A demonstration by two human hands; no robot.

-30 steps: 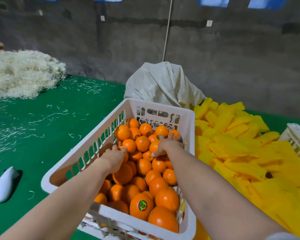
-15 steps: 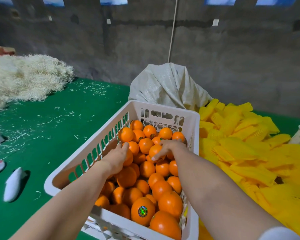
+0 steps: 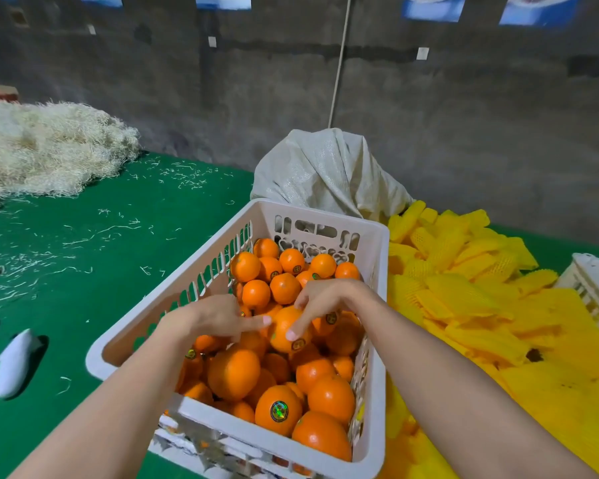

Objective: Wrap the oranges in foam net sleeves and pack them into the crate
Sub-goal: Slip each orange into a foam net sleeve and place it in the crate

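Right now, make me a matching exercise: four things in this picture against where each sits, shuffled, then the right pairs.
Things:
1 oranges
2 sleeves
3 sack
4 straw

Places:
A far left
B in the crate
C behind the crate
D right of the crate

Pairs: 1-B, 2-D, 3-C, 4-A

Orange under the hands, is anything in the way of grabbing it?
Nothing visible is. The right hand pinches the orange on top of the other oranges, and the left hand touches it.
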